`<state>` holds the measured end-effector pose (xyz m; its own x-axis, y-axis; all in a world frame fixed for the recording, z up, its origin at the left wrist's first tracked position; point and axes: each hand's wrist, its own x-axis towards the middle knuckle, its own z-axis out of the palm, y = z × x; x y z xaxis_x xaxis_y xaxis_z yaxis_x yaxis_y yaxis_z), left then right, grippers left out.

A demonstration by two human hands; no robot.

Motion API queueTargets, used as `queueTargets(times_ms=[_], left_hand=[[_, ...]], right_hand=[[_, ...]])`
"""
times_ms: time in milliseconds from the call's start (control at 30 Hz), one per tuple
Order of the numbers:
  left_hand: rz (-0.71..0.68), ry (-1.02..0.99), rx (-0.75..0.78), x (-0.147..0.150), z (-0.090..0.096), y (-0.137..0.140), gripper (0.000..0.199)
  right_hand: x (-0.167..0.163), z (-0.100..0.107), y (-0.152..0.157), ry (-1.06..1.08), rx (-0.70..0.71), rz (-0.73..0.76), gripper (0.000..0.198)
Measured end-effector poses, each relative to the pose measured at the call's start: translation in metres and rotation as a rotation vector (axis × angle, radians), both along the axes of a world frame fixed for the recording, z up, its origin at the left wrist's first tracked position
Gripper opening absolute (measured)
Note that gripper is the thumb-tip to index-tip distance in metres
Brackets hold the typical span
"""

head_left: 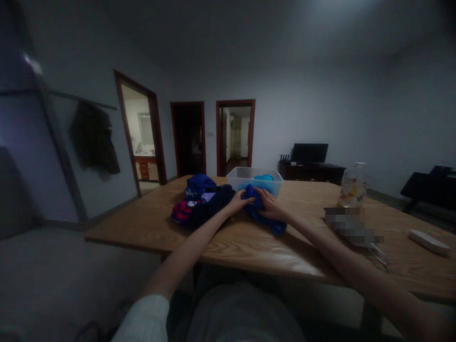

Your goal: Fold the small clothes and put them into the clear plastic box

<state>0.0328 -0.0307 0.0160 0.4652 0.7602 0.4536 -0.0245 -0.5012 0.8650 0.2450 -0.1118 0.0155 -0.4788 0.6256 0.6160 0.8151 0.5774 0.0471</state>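
Observation:
A crumpled piece of blue cloth (265, 220) lies on the table in front of me, its exact kind unclear. My left hand (239, 202) grips its upper left side, thumb and fingers closed on the fabric. From the right, my right hand (270, 203) holds the same cloth with bent fingers. Just behind my hands stands a clear plastic bin (237, 175) with a bright blue item (263, 178) inside. To the left is a heap of fabric things: a dark blue one (200, 185), a red and purple patterned one (183, 212) and a dark, nearly black one (210, 209).
On the right of the wooden table (142, 223) are a clear patterned jug (352, 185), a pixel-blurred object (351, 225) and a white oblong item (429, 242). A television (309, 153) stands on a low cabinet by the far wall.

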Motion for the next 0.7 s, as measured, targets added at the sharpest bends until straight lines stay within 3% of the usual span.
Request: queueTargets(times_ms=[67,200,267,433,600,700], left_hand=[[0.048,-0.069,-0.003,0.000,0.005,-0.004,0.060],[0.147,-0.149,-0.007,0.001,0.012,-0.008,0.055],[0.159,-0.174,-0.015,0.003,0.012,-0.008,0.055],[0.122,-0.165,-0.005,0.003,0.008,-0.009,0.060],[-0.221,-0.100,-0.095,-0.002,0.002,-0.014,0.067],[-0.262,-0.086,-0.122,-0.003,0.000,-0.015,0.068]], right_hand=[[0.001,0.004,0.000,0.042,0.024,-0.043,0.090],[-0.006,0.018,-0.008,0.123,0.171,-0.122,0.053],[-0.010,0.025,-0.012,0.163,0.151,-0.138,0.043],[-0.014,0.024,-0.006,0.390,-0.130,-0.194,0.058],[-0.010,0.006,0.005,0.669,-0.416,-0.092,0.062],[-0.010,0.002,0.006,0.801,-0.483,-0.064,0.061]])
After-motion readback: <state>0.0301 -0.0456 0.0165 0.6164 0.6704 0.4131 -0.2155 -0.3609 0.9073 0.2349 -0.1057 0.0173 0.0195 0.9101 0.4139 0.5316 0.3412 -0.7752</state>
